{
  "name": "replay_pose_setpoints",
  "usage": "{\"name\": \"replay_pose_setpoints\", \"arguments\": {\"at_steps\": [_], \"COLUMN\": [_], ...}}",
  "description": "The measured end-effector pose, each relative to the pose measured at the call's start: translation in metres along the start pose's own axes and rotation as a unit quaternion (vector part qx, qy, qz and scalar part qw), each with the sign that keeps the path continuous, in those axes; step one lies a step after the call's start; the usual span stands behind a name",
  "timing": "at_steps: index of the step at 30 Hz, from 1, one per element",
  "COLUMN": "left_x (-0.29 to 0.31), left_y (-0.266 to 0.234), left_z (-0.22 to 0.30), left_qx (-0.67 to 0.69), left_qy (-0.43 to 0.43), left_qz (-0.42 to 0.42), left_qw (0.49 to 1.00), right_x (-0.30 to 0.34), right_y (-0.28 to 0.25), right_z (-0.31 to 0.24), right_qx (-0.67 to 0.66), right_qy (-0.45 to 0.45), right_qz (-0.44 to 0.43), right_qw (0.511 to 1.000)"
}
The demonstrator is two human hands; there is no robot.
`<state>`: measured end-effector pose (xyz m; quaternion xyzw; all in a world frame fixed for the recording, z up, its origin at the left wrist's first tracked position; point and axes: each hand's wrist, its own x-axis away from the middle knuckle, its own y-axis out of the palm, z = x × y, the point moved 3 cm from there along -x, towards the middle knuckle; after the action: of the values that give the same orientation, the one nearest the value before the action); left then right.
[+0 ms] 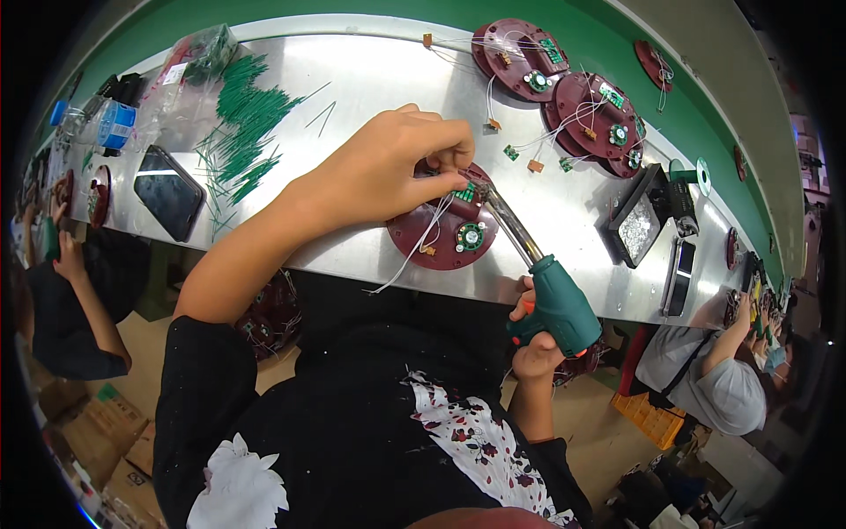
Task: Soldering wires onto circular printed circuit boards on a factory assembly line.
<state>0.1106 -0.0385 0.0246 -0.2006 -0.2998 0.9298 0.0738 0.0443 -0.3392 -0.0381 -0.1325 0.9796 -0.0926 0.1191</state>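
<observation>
A maroon round disc (pixel 449 251) lies near the bench's front edge, carrying a green circuit board (pixel 463 193), a round green-rimmed part (pixel 470 235) and loose white wires (pixel 412 256). Over its far side, my left hand (pixel 401 167) is closed in a pinch at the board; what the fingertips hold is too small to make out. My right hand (pixel 536 353) grips a green soldering gun (pixel 564 304) with an orange trigger. The gun's long metal barrel slants up and left, its tip at the board close to my left fingertips.
More maroon discs (pixel 520 53) with wires lie at the back right. Green wire pieces (pixel 247 123) are heaped at left, near a black phone (pixel 167 192) and a bottle (pixel 115 123). A black tray (pixel 639 216) and solder spool (pixel 702 176) stand right. Other people work at both sides.
</observation>
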Motion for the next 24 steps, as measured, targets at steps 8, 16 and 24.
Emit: {"name": "replay_pose_setpoints", "arguments": {"at_steps": [8, 16, 24], "left_x": [-0.0003, -0.0003, -0.0022], "left_y": [0.0026, 0.0048, 0.0036], "left_z": [0.0035, 0.0049, -0.0008], "left_qx": [-0.019, -0.014, -0.004], "left_qy": [0.009, 0.01, 0.014], "left_qz": [-0.002, 0.004, 0.008], "left_qw": [1.0, 1.0, 1.0], "right_x": [-0.002, 0.0002, -0.0091], "right_y": [-0.0011, -0.0054, 0.004], "right_z": [-0.0028, 0.0008, -0.0034], "right_qx": [0.017, 0.012, -0.038], "right_qy": [-0.002, -0.005, -0.001], "right_qz": [-0.02, -0.026, 0.072], "right_qw": [1.0, 1.0, 0.997]}}
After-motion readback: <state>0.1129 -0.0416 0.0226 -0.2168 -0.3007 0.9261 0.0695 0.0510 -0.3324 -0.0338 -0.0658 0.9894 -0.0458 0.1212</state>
